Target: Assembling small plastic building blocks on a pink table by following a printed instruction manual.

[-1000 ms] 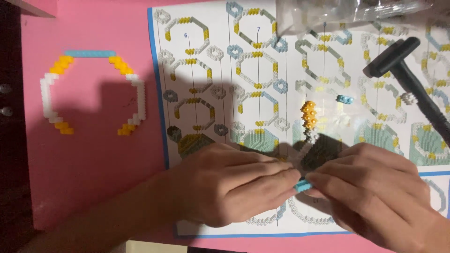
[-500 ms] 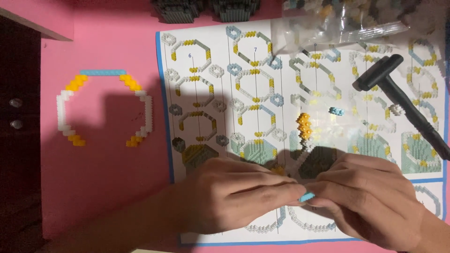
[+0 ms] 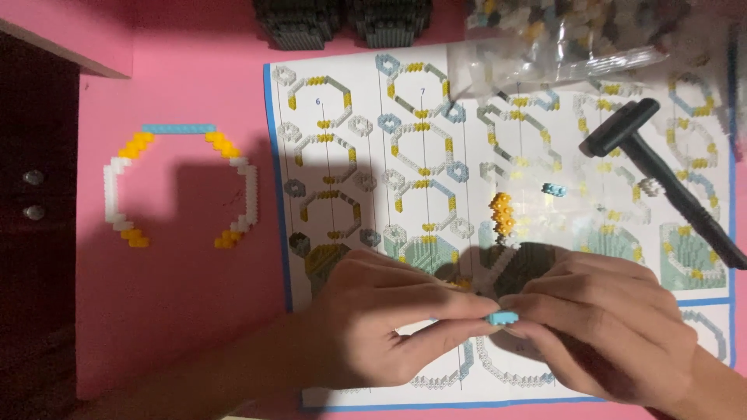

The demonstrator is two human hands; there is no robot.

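My left hand (image 3: 389,327) and my right hand (image 3: 607,327) meet fingertip to fingertip over the lower part of a printed instruction sheet (image 3: 350,109). Both pinch a small light blue brick piece (image 3: 503,317) between them. Just above the hands a short yellow and white brick strip (image 3: 503,218) lies on the sheet, with a tiny blue brick (image 3: 554,189) to its right. On the pink surface (image 3: 179,311) at the left lies an open ring of white, yellow and blue bricks (image 3: 179,183).
A black plastic hammer tool (image 3: 654,167) lies across the sheet's right side. A clear bag of loose bricks (image 3: 560,35) sits at the top right, and dark block stacks (image 3: 342,19) stand at the top. A dark cabinet with knobs (image 3: 33,194) borders the left.
The view has shifted, so everything sits lower and further right in frame. My hands stay together on the blue piece, which now shows more clearly between the fingertips.
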